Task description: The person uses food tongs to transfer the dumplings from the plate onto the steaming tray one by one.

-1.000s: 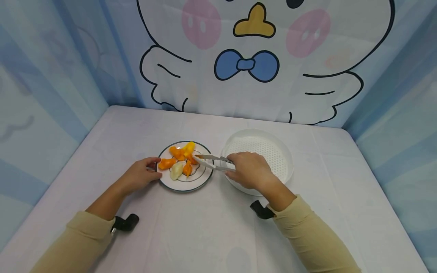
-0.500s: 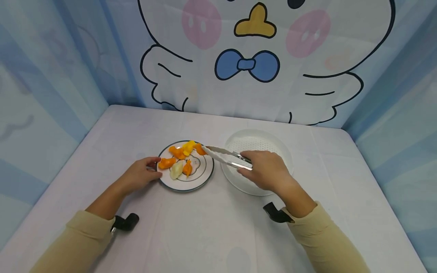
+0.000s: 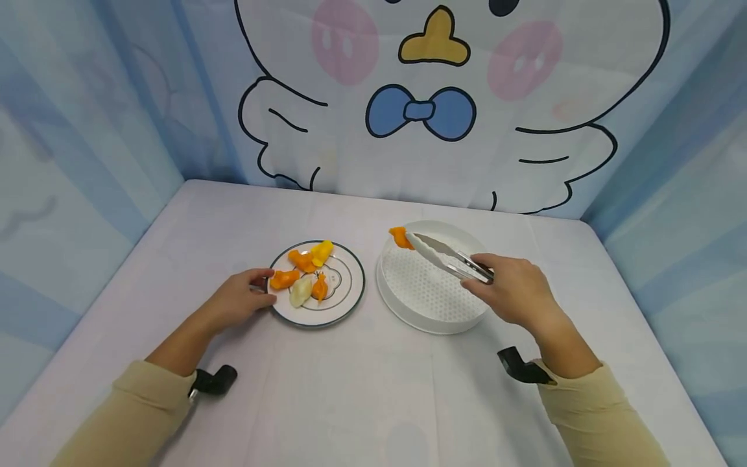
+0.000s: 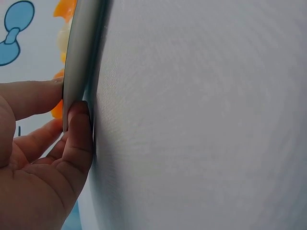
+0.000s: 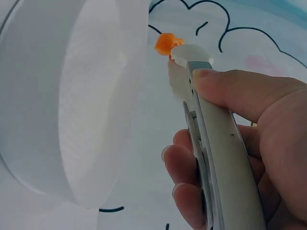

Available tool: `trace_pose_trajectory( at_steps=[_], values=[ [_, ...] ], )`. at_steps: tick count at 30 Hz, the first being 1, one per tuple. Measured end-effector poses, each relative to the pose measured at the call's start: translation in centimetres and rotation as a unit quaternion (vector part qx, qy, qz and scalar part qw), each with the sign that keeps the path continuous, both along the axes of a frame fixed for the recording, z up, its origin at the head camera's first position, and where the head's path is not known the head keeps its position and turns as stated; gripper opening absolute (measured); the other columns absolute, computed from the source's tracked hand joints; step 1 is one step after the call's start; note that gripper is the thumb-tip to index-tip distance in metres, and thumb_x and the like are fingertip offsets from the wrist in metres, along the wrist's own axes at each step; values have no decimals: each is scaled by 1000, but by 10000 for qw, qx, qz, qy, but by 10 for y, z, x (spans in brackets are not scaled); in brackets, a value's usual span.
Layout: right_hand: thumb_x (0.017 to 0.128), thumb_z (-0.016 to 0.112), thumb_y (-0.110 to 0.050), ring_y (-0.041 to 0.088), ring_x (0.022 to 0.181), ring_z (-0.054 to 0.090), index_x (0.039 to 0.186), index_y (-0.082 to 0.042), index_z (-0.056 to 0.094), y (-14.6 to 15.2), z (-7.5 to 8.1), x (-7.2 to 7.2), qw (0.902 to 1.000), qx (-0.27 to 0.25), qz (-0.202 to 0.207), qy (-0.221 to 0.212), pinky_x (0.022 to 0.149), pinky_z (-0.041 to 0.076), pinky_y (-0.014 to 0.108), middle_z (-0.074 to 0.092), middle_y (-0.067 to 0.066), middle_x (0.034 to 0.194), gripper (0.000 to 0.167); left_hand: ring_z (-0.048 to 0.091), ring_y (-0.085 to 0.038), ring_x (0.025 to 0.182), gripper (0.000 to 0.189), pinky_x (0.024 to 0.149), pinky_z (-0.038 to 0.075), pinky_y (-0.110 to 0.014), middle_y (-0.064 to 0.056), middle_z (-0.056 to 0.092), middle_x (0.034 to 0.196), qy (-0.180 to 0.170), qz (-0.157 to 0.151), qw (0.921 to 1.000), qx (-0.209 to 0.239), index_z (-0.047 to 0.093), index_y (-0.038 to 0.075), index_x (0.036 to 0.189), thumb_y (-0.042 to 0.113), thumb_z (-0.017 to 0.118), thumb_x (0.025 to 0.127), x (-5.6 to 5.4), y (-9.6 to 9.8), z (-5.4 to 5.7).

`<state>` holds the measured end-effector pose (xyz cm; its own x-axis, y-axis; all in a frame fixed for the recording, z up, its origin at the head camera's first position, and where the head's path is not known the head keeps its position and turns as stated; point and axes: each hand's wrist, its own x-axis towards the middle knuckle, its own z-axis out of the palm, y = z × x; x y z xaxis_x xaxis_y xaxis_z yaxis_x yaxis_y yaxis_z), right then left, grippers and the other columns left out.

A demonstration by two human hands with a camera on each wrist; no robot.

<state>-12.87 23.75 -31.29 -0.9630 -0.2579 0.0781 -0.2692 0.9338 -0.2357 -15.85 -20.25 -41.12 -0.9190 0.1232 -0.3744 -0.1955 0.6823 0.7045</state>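
Observation:
In the head view my left hand (image 3: pixel 236 299) pinches the left rim of a round white plate (image 3: pixel 348 292) with a dark edge line. The left wrist view shows the thumb (image 4: pixel 41 96) above the rim and fingers underneath. Several glossy pepper-like pieces lie on the plate, among them a yellow one (image 3: pixel 321 251), a pale one (image 3: pixel 301 292) and an orange one (image 3: pixel 319 287). My right hand (image 3: pixel 516 288) grips metal tongs (image 3: pixel 446 255) with pale tips. Between those tips another orange pepper-like piece (image 3: pixel 399 237) is held above a round white basket's far left rim.
Right of the plate stands the shallow white basket (image 3: pixel 392 305) with a perforated bottom, a small gap between them. Both rest on a white-covered table (image 3: pixel 350 402). A printed curtain (image 3: pixel 420 168) hangs at the back, and others at both sides.
My right hand has moved right with the tongs, lifting an orange piece off the plate and over to the basket. The left hand stays at the plate's rim.

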Motion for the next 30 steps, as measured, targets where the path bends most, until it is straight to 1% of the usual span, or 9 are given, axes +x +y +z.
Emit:
trace_pose_trajectory(
  at_steps=[8, 14, 17, 20, 23, 26, 28, 30],
  values=[
    [92, 68, -36, 33, 84, 62, 131, -1, 63, 19, -14, -5, 9984, 195, -318, -417, 67, 48, 47, 71, 20, 104, 53, 50, -36, 114, 64, 100, 44, -50, -23, 47, 136, -45, 15, 10000, -53, 38, 1, 151, 21, 65, 97, 0, 1, 1],
    [92, 67, -39, 38, 92, 63, 134, -1, 61, 21, -17, -7, 9968, 269, -447, -602, 70, 50, 50, 69, 23, 112, 57, 49, -36, 115, 64, 101, 44, -50, -23, 47, 137, -40, 24, 10000, -73, 38, 2, 151, 22, 64, 97, 0, 1, 2],
    [91, 68, -40, 36, 89, 62, 135, -1, 59, 21, -16, -7, 9964, 236, -510, -637, 67, 49, 47, 68, 24, 114, 59, 49, -36, 115, 63, 101, 44, -50, -23, 47, 136, -41, 29, 10000, -67, 38, 1, 151, 21, 64, 97, 0, 1, 2],
    [91, 69, -40, 32, 83, 60, 135, -1, 59, 19, -13, -5, 9970, 149, -506, -574, 63, 47, 43, 70, 21, 109, 59, 49, -37, 115, 63, 102, 43, -51, -24, 47, 136, -34, 16, 10000, -72, 38, 1, 151, 21, 64, 97, 1, 1, 2],
    [90, 69, -37, 28, 79, 59, 134, -2, 61, 12, -8, -3, 9983, 16, -357, -453, 61, 46, 40, 72, 13, 96, 57, 49, -37, 116, 63, 102, 43, -51, -24, 47, 137, -36, 17, 10000, -75, 38, 1, 151, 22, 64, 97, 0, 1, 2],
    [90, 70, -36, 23, 74, 59, 133, -1, 61, 0, -4, 0, 9989, -127, -149, -430, 59, 45, 38, 69, 3, 82, 56, 49, -37, 116, 63, 102, 44, -50, -24, 47, 137, -34, 19, 10000, -53, 38, 2, 151, 22, 64, 97, 0, 1, 2],
    [90, 71, -36, 19, 71, 58, 133, -2, 61, -9, -3, 2, 9988, -154, -23, -457, 58, 44, 35, 67, -1, 78, 56, 49, -37, 116, 63, 102, 44, -50, -24, 46, 137, -34, 17, 10000, -40, 38, 2, 151, 22, 64, 97, 0, 1, 2],
    [89, 72, -36, 15, 69, 58, 134, -2, 61, -19, -3, 3, 9985, -165, 130, -496, 57, 44, 33, 66, -3, 78, 57, 49, -37, 116, 63, 102, 44, -50, -24, 46, 137, -39, 15, 10000, -32, 38, 2, 151, 22, 64, 97, 0, 1, 2]
  ],
)
